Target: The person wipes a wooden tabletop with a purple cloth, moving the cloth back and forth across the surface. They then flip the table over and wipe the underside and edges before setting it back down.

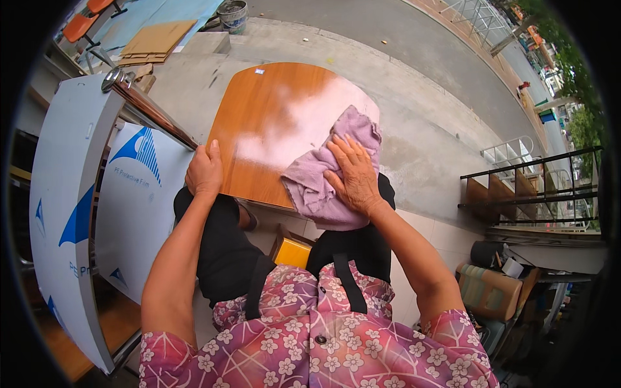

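Pink cloth under the right hand on a glossy wooden tabletop

In the head view, a wood-grained tabletop (259, 129) with a curved far edge lies in front of the person, its near side just above the knees. A pale reflection spreads over its middle and right, and a small white label (259, 71) sits near the far edge.

The left hand (206, 169) is at the near left corner, its fingers curled closed around the edge. The right hand (354, 173) lies on a crumpled pink cloth (314, 184), its fingers extended and slightly parted, resting over the fabric rather than wrapped around it. The cloth covers the near right part of the tabletop and hangs past its near edge over the dark trousers (220, 239).

To the left stand white panels (61, 161) with blue printed shapes. Far left are flat cardboard (155, 42), orange seats (80, 27) and a bucket (233, 17). To the right are a black metal rack (537, 194) and a brown-edged cushion (488, 291). A yellow box (293, 253) shows between the knees.
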The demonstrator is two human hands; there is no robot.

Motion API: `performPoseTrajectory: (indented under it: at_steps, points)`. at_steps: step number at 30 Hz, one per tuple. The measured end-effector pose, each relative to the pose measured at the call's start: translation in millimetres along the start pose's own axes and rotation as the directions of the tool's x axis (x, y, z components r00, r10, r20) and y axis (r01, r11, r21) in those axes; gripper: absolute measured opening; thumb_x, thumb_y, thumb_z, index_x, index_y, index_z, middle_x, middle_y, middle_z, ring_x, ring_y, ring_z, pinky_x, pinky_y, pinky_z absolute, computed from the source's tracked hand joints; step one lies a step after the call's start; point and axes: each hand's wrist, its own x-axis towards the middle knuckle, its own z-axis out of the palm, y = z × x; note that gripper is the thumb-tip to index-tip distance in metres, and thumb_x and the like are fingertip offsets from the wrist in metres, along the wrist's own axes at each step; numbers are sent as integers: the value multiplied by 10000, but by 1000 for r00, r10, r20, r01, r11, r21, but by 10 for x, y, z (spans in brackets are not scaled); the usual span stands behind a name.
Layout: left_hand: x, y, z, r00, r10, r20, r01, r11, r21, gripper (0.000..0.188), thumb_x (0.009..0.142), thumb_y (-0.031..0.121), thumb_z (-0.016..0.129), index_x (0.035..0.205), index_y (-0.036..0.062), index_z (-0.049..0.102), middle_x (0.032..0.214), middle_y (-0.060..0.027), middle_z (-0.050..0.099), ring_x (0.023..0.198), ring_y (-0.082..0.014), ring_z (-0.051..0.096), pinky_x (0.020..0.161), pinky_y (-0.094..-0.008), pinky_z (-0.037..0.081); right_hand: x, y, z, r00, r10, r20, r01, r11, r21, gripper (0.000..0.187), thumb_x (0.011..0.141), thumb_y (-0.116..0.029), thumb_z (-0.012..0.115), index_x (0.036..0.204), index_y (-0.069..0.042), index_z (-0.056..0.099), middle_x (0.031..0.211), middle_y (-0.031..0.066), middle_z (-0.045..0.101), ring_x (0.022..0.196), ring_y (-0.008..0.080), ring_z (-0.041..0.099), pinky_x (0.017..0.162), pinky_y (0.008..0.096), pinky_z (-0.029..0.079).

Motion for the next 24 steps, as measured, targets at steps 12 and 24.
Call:
performPoseTrajectory:
  at_steps: [12, 24]
  points:
    - [-49, 45, 2, 999, 30, -37, -29, 999, 25, 545, 1040, 577, 458, 934, 61, 599, 922, -183, 726, 916, -445, 684, 805, -550, 507, 236, -95, -24, 990, -89, 111, 94, 995, -42, 573, 912, -410, 721, 1445, -232, 610, 1602, 66, 450, 1535, 385, 282, 1243, 568, 228]
    - [-56, 66, 14, 998, 40, -57, -39, 999, 16, 522, 1031, 566, 487, 929, 67, 604, 913, -190, 725, 898, -444, 684, 795, -547, 505, 376, 198, 34, 998, 25, -65, -29, 998, -61, 674, 906, -464, 720, 1470, -137, 553, 1582, 140, 441, 1501, 396, 325, 1238, 547, 230]
